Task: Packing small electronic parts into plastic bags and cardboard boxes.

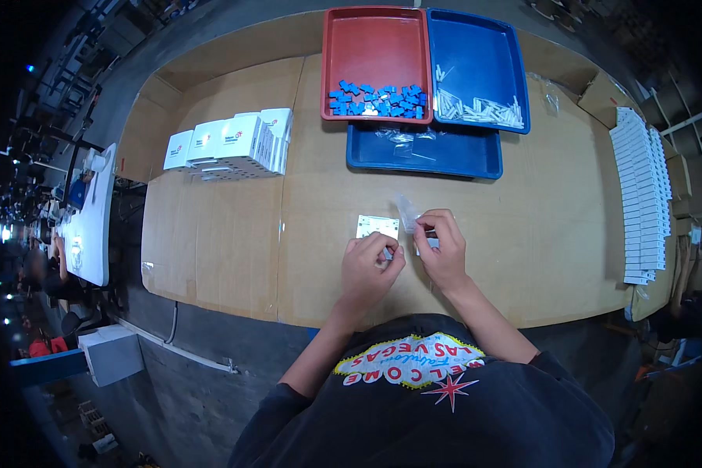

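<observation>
Both of my hands are close together over the middle of the cardboard-covered table. My right hand [443, 248] pinches a small clear plastic bag [406, 212] that stands up from its fingertips. My left hand [371, 267] is closed, thumb against curled fingers; what it grips, if anything, is too small to make out. Just beyond the left hand lies a flat white square piece with printed markings [377, 226], partly covered by the fingers. A second whitish piece [427, 245] shows at the right hand, mostly hidden by it.
Ahead are a red tray [376, 39] of blue plastic parts, a blue tray [476, 47] of clear thin pieces, and a lower blue tray [423, 165] with clear plastic bags. Stacked white boxes [238, 140] stand left; a long row of white boxes [639, 195] lines the right edge.
</observation>
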Demonstrator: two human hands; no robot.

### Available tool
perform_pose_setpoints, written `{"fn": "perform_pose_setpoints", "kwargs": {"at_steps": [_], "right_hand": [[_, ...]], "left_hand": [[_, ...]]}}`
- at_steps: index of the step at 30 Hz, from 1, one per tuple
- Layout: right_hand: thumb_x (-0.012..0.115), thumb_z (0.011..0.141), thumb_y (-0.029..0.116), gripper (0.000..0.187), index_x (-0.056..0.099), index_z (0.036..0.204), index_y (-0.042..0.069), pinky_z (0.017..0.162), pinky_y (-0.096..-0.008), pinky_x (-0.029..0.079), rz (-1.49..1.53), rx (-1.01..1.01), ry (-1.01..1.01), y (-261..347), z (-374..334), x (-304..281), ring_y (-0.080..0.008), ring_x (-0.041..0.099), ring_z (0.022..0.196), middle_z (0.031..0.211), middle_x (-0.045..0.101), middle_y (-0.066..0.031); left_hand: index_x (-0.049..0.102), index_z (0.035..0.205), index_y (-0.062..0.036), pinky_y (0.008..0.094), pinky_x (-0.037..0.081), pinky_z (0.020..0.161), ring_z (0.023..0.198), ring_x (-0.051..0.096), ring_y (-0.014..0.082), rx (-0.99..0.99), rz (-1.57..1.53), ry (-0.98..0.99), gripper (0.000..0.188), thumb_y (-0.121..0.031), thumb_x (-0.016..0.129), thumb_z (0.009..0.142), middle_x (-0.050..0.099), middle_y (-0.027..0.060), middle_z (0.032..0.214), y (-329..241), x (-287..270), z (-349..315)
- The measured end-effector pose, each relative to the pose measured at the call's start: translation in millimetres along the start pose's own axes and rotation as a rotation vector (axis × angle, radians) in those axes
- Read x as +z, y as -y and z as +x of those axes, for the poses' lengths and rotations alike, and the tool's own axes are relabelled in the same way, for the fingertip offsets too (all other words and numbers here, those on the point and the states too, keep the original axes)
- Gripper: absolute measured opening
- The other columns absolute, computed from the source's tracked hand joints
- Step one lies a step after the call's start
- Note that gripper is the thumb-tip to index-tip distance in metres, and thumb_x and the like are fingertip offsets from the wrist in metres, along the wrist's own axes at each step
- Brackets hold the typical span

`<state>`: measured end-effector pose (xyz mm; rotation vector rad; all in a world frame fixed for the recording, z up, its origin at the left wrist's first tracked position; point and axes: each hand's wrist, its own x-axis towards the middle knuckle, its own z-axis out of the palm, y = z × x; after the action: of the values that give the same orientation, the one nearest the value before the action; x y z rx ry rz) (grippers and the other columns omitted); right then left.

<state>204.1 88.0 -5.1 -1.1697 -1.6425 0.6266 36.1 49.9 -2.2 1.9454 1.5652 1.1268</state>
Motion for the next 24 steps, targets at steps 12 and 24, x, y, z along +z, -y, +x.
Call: {"fn": "perform_pose_setpoints", "kwargs": {"at_steps": [12,24], "right_hand": [[0.071,0.092,-0.002,0.018,0.069,0.109,0.0,0.079,-0.0284,0.057,0.509,0.347,0.139,18.4,-0.2,4.2,-0.015,0.065,0.1,0.12,0.063,-0.011],[0.054,0.107,0.009,0.027,0.07,0.126,-0.001,0.051,-0.0242,0.049,0.698,0.69,0.351,-13.9,13.5,-23.5,-0.0084,0.058,0.053,0.083,0.072,-0.0082]], "left_hand": [[0.071,0.113,0.0001,0.0224,0.047,0.07,0.077,0.057,0.0044,-0.7,-0.947,0.032,0.041,-0.035,0.05,0.112,0.069,0.001,0.09,24.3,6.0,-0.4],[0.069,0.128,0.0028,0.0221,0.044,0.072,0.077,0.051,0.0059,-0.728,-1.162,-0.245,0.042,-0.03,0.05,0.112,0.06,-0.0018,0.09,22.4,-13.0,3.3]]}}
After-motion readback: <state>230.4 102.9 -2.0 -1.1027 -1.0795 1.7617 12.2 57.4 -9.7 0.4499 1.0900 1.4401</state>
